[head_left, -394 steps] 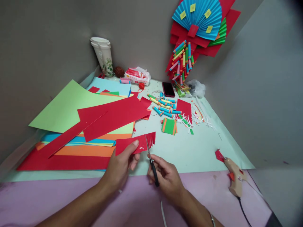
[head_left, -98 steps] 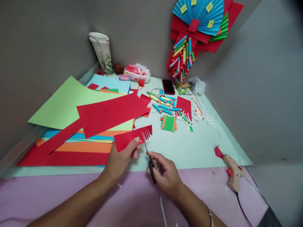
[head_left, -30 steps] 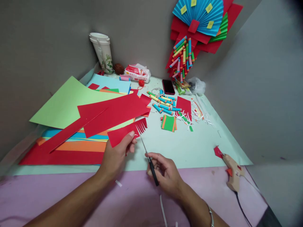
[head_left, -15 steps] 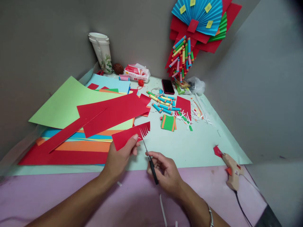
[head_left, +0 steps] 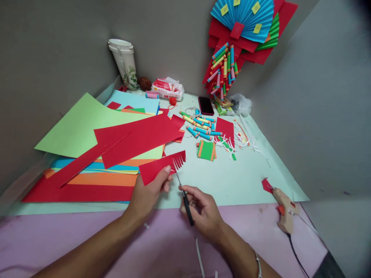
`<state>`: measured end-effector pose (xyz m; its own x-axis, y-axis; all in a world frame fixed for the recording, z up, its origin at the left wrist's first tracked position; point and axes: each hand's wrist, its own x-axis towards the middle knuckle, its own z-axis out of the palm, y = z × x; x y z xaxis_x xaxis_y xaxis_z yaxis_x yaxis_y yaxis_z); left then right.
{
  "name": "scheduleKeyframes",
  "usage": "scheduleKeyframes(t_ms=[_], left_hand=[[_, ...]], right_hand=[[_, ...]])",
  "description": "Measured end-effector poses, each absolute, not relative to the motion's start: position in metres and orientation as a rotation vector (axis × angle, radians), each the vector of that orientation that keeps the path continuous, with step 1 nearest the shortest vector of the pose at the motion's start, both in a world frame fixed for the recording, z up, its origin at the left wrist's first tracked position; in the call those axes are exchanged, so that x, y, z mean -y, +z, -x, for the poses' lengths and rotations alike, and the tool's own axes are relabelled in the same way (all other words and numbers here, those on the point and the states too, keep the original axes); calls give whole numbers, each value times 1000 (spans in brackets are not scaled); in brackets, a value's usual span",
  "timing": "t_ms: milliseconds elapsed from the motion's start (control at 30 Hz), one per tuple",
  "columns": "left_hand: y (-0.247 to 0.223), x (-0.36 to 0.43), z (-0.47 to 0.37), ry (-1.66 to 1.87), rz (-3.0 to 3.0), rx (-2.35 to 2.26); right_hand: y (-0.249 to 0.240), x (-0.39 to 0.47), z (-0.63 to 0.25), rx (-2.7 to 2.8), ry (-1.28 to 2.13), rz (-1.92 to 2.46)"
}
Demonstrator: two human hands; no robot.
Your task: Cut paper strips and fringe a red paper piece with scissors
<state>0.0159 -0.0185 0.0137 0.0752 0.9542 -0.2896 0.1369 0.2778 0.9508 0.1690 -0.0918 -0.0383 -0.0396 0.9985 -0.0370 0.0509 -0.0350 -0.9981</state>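
Note:
My left hand (head_left: 152, 189) pinches a strip of red paper (head_left: 153, 168) between thumb and fingers, above the table's front part. Narrow slits cut the strip's right end into a fringe. In my right hand (head_left: 204, 210) is a pair of scissors (head_left: 187, 204) with black handles, its blades pointing up and away from me. The blades meet the paper at the fringe, just right of my left thumb. Part of the handles is hidden by my right fingers.
Coloured paper sheets (head_left: 69, 131) lie piled at left. Small paper rolls (head_left: 199, 131), green squares (head_left: 205, 150) and white shreds (head_left: 224, 144) are mid-table. A glue gun (head_left: 285, 210) rests at right. Behind stand a white cup (head_left: 124, 63), a phone (head_left: 205, 105) and a fan decoration (head_left: 242, 23).
The red strip and my left hand have shifted slightly right and down. My right hand with the scissors is almost where it was.

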Motion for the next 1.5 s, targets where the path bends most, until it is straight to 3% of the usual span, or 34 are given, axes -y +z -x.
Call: scheduleKeyframes(t_ms=[1500], left_hand=[[1,20,-16,837,-926,-1102]], right_hand=[[-41,90,-170,1291,1158,1309]])
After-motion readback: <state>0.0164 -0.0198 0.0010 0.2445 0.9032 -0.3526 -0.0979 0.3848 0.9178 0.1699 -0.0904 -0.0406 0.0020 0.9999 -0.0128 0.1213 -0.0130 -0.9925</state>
